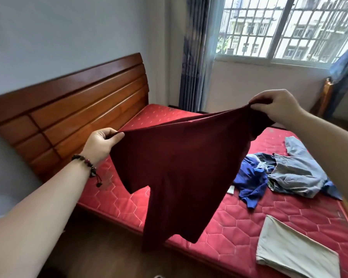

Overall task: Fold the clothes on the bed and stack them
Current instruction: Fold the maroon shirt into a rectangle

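Left hand (pixel 103 142) pinching one corner of maroon shirt (pixel 177 177), right hand (pixel 277 106) gripping opposite corner, shirt hanging mid-frame above red mattress (pixel 219 223). Beige folded piece (pixel 297 249) lying lower right; blue shirt (pixel 251 183) and grey clothes (pixel 297 171) sitting crumpled at right. Risk: lower hem dangling past bed edge, likely dragging on floor or bunching when lowering, spoiling flat lay.
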`<action>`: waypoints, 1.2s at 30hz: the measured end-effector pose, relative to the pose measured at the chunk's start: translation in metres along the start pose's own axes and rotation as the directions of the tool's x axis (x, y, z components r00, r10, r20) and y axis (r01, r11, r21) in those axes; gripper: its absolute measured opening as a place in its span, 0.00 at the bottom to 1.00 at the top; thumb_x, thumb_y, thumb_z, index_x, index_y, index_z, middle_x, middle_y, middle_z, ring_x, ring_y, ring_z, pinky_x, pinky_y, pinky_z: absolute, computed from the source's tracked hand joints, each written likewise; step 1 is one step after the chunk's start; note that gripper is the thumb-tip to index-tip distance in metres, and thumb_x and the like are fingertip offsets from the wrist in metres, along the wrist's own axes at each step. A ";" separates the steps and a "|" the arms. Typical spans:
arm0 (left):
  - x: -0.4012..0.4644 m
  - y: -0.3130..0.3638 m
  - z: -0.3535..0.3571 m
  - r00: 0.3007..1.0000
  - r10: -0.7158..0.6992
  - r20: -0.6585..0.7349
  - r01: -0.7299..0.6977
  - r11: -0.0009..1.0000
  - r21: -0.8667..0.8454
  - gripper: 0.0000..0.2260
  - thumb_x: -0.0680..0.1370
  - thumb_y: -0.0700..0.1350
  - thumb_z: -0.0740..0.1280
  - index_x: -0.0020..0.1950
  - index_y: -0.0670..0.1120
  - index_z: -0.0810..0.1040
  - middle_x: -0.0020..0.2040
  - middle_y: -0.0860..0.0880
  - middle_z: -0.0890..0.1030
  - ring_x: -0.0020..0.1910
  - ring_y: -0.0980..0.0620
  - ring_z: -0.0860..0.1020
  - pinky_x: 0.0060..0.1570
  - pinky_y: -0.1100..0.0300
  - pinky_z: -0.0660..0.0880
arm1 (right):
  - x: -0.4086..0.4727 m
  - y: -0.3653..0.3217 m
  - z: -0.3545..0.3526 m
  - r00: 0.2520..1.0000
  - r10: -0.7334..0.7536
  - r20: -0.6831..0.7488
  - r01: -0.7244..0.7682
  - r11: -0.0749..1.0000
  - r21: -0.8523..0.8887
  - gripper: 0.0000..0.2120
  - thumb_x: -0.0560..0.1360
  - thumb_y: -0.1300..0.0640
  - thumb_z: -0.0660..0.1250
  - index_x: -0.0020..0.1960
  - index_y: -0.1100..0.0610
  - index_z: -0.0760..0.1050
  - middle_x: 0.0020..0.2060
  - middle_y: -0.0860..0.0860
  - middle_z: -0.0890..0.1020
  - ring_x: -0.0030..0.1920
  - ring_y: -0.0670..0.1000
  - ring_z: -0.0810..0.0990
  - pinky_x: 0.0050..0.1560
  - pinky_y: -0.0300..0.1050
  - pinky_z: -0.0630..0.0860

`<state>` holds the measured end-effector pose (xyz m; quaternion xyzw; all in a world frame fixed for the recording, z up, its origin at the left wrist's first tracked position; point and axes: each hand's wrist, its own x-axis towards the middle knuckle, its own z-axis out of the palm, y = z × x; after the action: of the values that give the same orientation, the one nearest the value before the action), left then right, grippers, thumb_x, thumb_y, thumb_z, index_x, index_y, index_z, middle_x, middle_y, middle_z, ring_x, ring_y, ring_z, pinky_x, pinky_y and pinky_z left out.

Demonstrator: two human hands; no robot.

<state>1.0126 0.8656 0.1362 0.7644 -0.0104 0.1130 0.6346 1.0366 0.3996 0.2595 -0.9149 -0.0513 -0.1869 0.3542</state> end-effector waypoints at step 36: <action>0.402 -0.587 0.123 0.813 -0.476 -0.336 0.582 0.677 0.450 0.08 0.77 0.46 0.67 0.49 0.44 0.83 0.43 0.47 0.81 0.42 0.51 0.76 0.43 0.60 0.69 | 0.349 0.434 0.667 0.800 0.381 0.464 -0.194 0.895 -0.400 0.11 0.73 0.57 0.69 0.55 0.54 0.79 0.53 0.55 0.81 0.55 0.57 0.78 0.55 0.49 0.73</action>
<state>1.5174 0.9111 -0.3785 0.8646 0.3046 -0.0053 0.3996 1.6610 0.5078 -0.3345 -0.9734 0.0267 0.1241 0.1908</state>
